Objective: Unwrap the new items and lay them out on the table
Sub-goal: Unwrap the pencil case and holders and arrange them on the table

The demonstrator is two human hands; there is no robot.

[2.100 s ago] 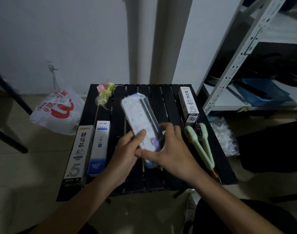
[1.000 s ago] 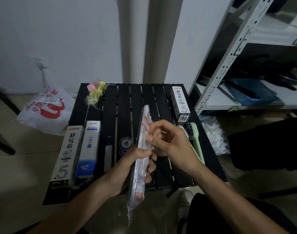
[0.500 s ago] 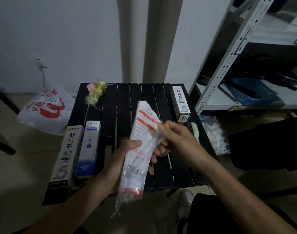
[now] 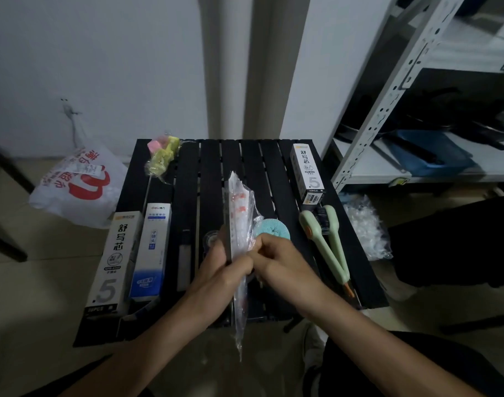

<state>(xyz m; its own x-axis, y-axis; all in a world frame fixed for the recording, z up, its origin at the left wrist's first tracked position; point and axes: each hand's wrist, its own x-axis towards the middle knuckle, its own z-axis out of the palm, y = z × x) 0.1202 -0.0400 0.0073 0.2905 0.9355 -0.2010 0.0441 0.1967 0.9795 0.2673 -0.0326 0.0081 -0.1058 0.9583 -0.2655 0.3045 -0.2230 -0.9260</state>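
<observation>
Wrapped packet [image 4: 239, 207], where is it? asks one annotator.

"Off the surface [image 4: 210, 156], held edge-up over its near middle, between both hands," says the other. "Clear film, red print, a loose tail hanging toward the person."

"Fingers?"

"Left hand [image 4: 216, 270] has its fingers curled round the packet's lower half, so it stands steady. Right hand [image 4: 279, 262] pinches the film at the right edge, probably hunting a seam or flap to peel. Contents too blurred to name."

"Why edge-on?"

"Likely to turn the seam toward the pinching hand. Judgement only."

"Layout?"

"White box [image 4: 113, 259] and blue-and-white box [image 4: 150, 250] side by side, near left. Third box [image 4: 308, 173] far right, with the green handled tool [image 4: 328, 242] just nearer than it. Round blue thing [image 4: 272, 229] just beyond the right hand. Pink-and-yellow wrapped piece [image 4: 162, 156] far left. All spread apart, so each reads separately."

"Floor?"

"Crumpled clear plastic [image 4: 365, 224] right of the surface, printed bag [image 4: 76, 184] left. Looks like waste kept off the display."

"Stage?"

"Wrapper not yet open."
</observation>
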